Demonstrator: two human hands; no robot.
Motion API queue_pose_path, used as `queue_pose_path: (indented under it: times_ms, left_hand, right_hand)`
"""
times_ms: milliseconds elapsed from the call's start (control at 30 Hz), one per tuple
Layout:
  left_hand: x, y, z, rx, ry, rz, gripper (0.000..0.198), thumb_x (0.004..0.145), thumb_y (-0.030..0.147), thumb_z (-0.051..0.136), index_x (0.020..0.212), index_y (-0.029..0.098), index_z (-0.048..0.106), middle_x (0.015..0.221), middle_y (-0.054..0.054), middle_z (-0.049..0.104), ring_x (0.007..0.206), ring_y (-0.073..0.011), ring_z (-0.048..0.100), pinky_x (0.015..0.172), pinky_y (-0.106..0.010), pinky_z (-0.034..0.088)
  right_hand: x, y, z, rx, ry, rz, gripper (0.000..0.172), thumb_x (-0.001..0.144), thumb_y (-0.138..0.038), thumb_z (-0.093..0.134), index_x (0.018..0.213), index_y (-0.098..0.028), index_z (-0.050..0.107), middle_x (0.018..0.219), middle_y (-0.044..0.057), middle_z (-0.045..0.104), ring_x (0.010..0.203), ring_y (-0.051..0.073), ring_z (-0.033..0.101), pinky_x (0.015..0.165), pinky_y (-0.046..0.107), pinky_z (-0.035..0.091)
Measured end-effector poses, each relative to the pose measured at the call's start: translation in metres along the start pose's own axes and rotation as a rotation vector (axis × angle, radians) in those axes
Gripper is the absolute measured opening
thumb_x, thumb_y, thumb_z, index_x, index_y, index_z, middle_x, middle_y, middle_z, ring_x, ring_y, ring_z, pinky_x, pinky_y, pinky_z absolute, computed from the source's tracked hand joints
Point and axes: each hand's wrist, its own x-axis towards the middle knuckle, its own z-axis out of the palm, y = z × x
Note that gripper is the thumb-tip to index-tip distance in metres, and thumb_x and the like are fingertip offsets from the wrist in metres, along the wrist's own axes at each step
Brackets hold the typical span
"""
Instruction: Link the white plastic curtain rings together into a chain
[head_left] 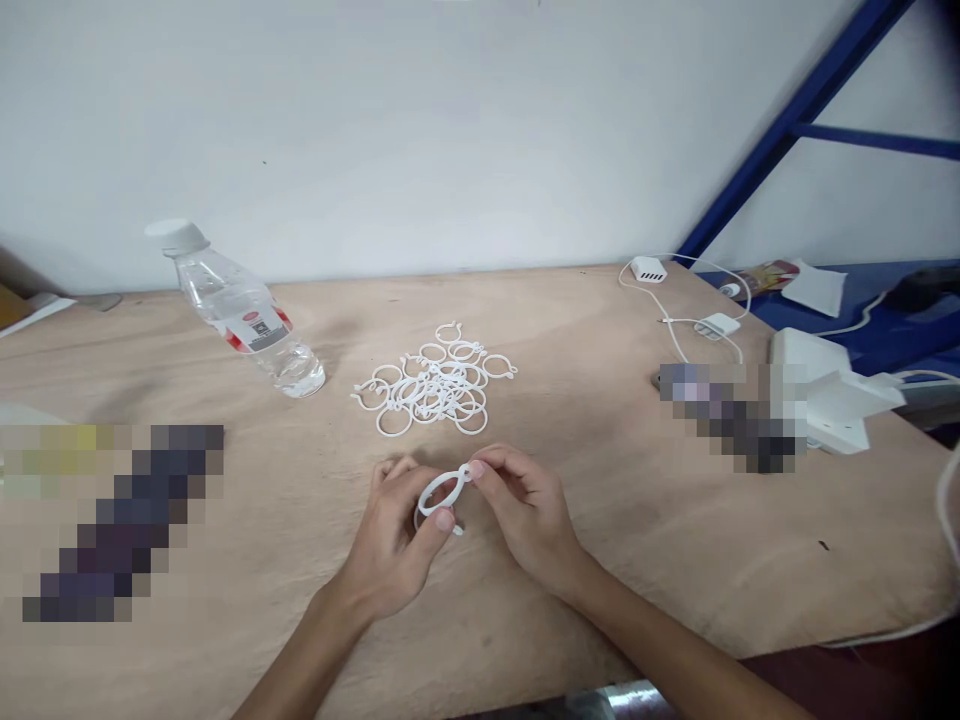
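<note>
Between my two hands, just above the table, are white plastic rings (441, 493) with small eyelets, like curtain rings. My left hand (401, 535) grips them, its thumb pressed on the lower edge and the fingers curled behind. The thumb and forefinger of my right hand (529, 510) pinch the eyelet end at the upper right. More than one ring seems to be in the left hand, but overlap hides how many. Beyond my hands, a loose pile of similar white rings (435, 390) lies on the table.
The wooden table (315, 640) meets a pale wall. A clear water bottle (247, 310) stands left of the pile. At the right are a white charger (649, 268) with cables, a white box-like object (832, 400) and a blue metal frame (795, 110). Blurred-out items lie on both sides.
</note>
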Motion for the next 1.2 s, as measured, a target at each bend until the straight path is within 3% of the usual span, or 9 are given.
queue_pose_path:
  times_ms: [100,333,567,767,967,1100,1200]
  left_hand:
    - [0.001,0.002,0.001,-0.009,0.005,-0.031,0.058,0.090,0.065,0.028,0.069,0.018,0.056,0.062,-0.001,0.053,0.063,-0.0169,0.045,0.067,-0.034,0.036]
    - [0.001,-0.001,0.001,-0.118,0.100,-0.145,0.062,0.086,0.070,0.030,0.059,0.019,0.052,0.056,-0.001,0.050,0.059,-0.0158,0.044,0.060,-0.031,0.036]
    - [0.001,0.003,0.001,-0.167,0.055,-0.096,0.065,0.087,0.070,0.030,0.061,0.019,0.060,0.059,-0.002,0.058,0.060,-0.0160,0.048,0.064,-0.031,0.038]
    - [0.001,0.004,0.002,-0.116,0.048,-0.083,0.069,0.088,0.069,0.022,0.054,0.020,0.056,0.052,-0.002,0.050,0.058,-0.0168,0.043,0.067,-0.035,0.040]
    - [0.002,0.000,0.004,-0.077,0.065,-0.054,0.061,0.089,0.066,0.020,0.051,0.021,0.036,0.050,0.000,0.040,0.055,-0.0158,0.039,0.062,-0.034,0.037]
    - [0.003,-0.004,0.002,0.068,0.096,-0.013,0.043,0.087,0.051,0.037,0.056,0.021,0.032,0.053,0.002,0.043,0.055,-0.0144,0.040,0.065,-0.035,0.036]
    - [0.004,-0.005,0.000,0.216,0.130,-0.037,0.028,0.078,0.038,0.053,0.061,0.021,0.039,0.058,0.002,0.049,0.058,-0.0149,0.045,0.068,-0.035,0.037]
  right_hand:
    - [0.001,-0.001,0.000,0.020,-0.032,0.038,0.022,0.086,-0.034,0.057,0.071,-0.019,0.065,0.072,0.003,0.066,0.071,0.016,0.059,0.067,0.027,0.047]
    - [0.002,-0.002,0.000,0.131,-0.152,0.149,0.029,0.083,-0.044,0.059,0.069,-0.019,0.064,0.066,0.001,0.064,0.064,0.015,0.058,0.063,0.026,0.048]
    - [-0.003,0.001,0.001,0.112,-0.289,0.103,0.043,0.091,-0.051,0.046,0.067,-0.018,0.058,0.064,0.001,0.058,0.064,0.014,0.054,0.062,0.025,0.045]
    - [-0.007,0.003,0.003,0.005,-0.271,0.044,0.049,0.093,-0.053,0.039,0.060,-0.019,0.052,0.060,0.000,0.052,0.060,0.013,0.050,0.060,0.025,0.040]
    - [-0.007,0.005,0.000,-0.029,-0.290,0.026,0.049,0.094,-0.051,0.039,0.058,-0.019,0.050,0.058,-0.001,0.050,0.058,0.013,0.048,0.057,0.025,0.037]
    - [0.008,0.011,-0.013,-0.311,-0.180,-0.087,0.042,0.095,-0.043,0.040,0.064,-0.020,0.055,0.057,-0.001,0.050,0.054,0.013,0.047,0.054,0.026,0.036]
    - [0.029,0.019,-0.022,-0.635,-0.112,-0.188,0.020,0.090,-0.035,0.051,0.093,-0.021,0.066,0.080,0.004,0.064,0.068,0.018,0.057,0.065,0.030,0.043]
